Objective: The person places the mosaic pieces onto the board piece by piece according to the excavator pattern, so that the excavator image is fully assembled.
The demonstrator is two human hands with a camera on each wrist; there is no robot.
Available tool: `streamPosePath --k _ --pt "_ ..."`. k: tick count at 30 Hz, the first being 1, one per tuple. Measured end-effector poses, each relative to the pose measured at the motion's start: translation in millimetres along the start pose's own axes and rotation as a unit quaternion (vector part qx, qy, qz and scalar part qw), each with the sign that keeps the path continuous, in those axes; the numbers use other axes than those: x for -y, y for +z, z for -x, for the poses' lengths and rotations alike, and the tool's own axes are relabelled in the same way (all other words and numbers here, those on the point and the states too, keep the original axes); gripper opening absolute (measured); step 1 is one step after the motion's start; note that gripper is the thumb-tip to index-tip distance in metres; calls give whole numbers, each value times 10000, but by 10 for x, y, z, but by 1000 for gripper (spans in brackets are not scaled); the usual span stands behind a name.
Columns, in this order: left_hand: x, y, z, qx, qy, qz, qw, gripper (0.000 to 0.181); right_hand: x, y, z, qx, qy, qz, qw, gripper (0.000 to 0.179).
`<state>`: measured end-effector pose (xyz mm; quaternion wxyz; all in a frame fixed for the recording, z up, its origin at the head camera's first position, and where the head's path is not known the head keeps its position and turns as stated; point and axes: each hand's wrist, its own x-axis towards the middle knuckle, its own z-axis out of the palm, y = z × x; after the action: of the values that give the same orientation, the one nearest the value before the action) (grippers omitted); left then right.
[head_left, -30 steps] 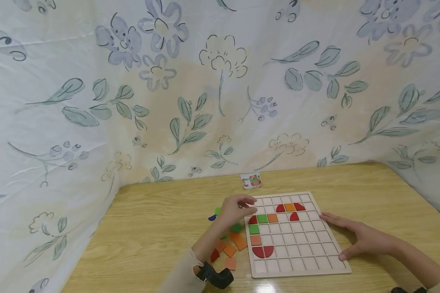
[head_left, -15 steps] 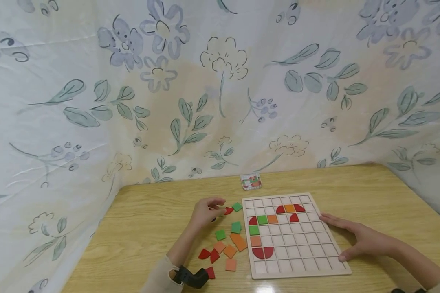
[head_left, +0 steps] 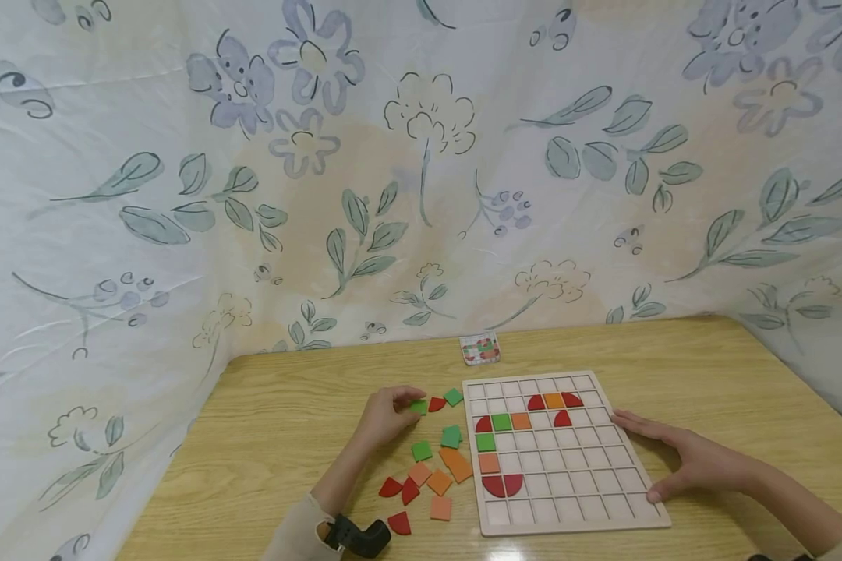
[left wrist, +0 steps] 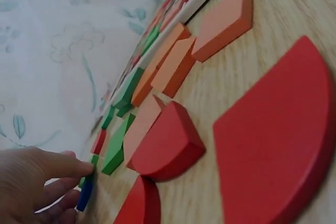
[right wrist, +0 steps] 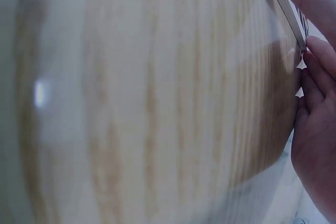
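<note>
My left hand (head_left: 382,417) is at the far left of the loose tiles, its thumb and forefinger about a green square tile (head_left: 419,407) on the table. In the left wrist view the thumb meets this tile's edge, and a blue tile (left wrist: 84,195) lies by the other fingers. Just right of them is a red quarter-circle tile (head_left: 437,404). Steadying the right edge of the wooden grid board (head_left: 568,499) is my right hand (head_left: 702,460), its fingers extended and thumb spread. Red, green and orange tiles, such as an orange square (head_left: 554,400), fill some of the board's cells.
Several loose tiles lie left of the board, among them an orange tile (head_left: 456,464) and a red quarter circle (head_left: 399,523) near the front. A small pattern card (head_left: 480,348) lies behind the board. Floral cloth (head_left: 421,156) hangs behind and beside the table (head_left: 267,452).
My left hand has moved left from the board's upper left corner to the loose tiles, uncovering several of them. The right hand stays at the board's edge. The tiles seated in the board look unchanged.
</note>
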<state>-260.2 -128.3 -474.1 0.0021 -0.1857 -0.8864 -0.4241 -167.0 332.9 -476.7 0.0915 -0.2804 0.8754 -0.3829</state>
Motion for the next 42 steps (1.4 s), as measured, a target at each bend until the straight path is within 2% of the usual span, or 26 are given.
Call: streamPosePath --k 9,16,22,27,33,37,42 --pt "44 0 3 -64 -40 -92 9999 29 -5 6 -4 -29 -94 -87 9999 92" --pt "99 -13 6 -145 117 -145 9997 29 24 14 -16 -23 -184 -110 9998 91" --pt "96 -22 1 -307 -151 56 9994 28 19 13 -11 -10 -19 -104 9999 92" --pt "20 -66 -9 -382 -405 354 9978 30 2 14 -1 18 131 -125 9998 92" --pt "-88 -95 -2 -266 -216 454 9984 30 -17 16 1 -14 102 -89 9999 92" --pt "-169 -43 8 -60 -203 575 9981 29 -17 14 0 -7 119 -82 9999 91" --pt "-315 105 -15 182 -276 709 9969 30 9 5 -2 -17 63 -96 9999 92"
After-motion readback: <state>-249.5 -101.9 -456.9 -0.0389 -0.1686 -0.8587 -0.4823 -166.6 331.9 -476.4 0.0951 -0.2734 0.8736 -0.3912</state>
